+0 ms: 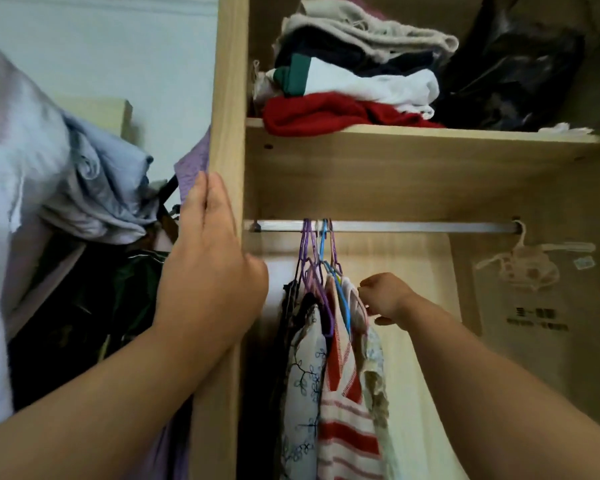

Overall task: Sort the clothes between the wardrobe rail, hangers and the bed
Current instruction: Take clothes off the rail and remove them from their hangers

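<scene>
A metal wardrobe rail (pixel 413 226) runs under the shelf. Several purple and blue hangers (pixel 321 251) hang bunched at its left end with clothes on them: a dark garment, a white floral one (pixel 305 375), a red-and-white striped top (pixel 347 410) and a pale patterned one. My right hand (pixel 387 297) reaches in from the right and pinches the shoulder of the rightmost hanger, fingers curled. My left hand (pixel 208 258) lies flat with straight fingers against the wardrobe's upright wooden panel (pixel 227 98).
The shelf (pixel 430 140) above holds folded clothes (pixel 347 81) in red, white, dark and grey, and a black bag (pixel 520 74). Left of the panel hangs a heap of pale blue, white and dark garments (pixel 84 188). A cream hanger (pixel 523 261) hangs at the rail's right end.
</scene>
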